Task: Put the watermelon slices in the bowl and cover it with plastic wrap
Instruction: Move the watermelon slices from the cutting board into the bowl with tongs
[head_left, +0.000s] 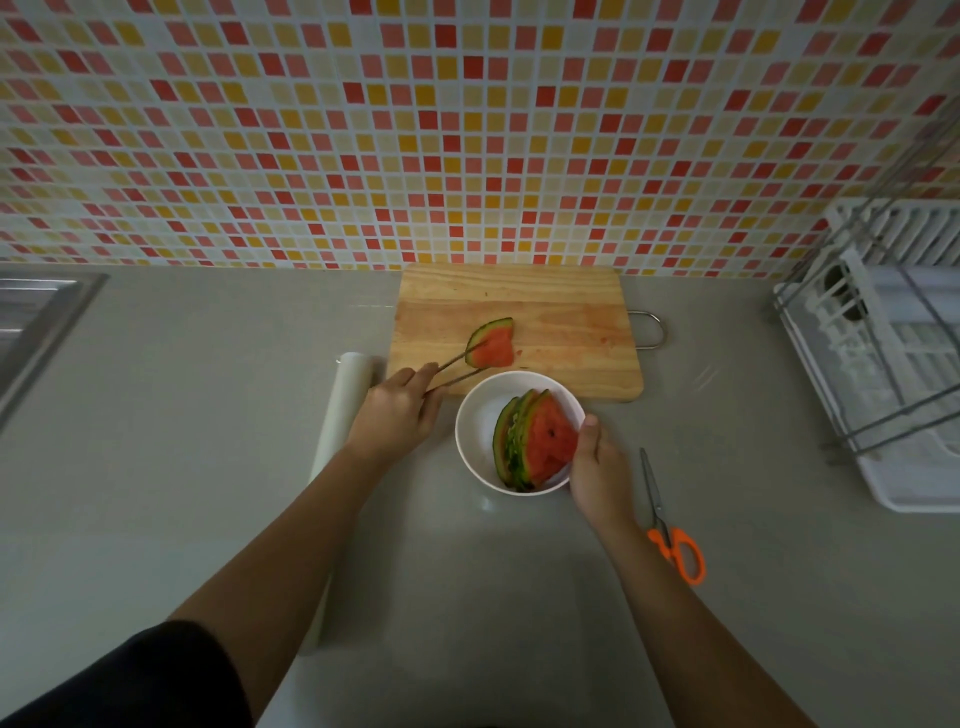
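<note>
A white bowl (480, 415) stands on the grey counter just in front of a wooden cutting board (545, 306). Several watermelon slices (540, 441) lean upright inside the bowl. My left hand (397, 410) grips a pair of chopsticks (457, 369) whose tips pinch one more watermelon slice (493, 344) over the board's front left part. My right hand (597, 467) holds the bowl's right rim, thumb on the edge. A roll of plastic wrap (345, 400) lies on the counter left of the bowl, partly hidden under my left forearm.
Orange-handled scissors (670, 525) lie on the counter right of the bowl. A white dish rack (893, 353) fills the right side. A steel sink (36, 322) shows at the far left. A tiled wall rises behind the board.
</note>
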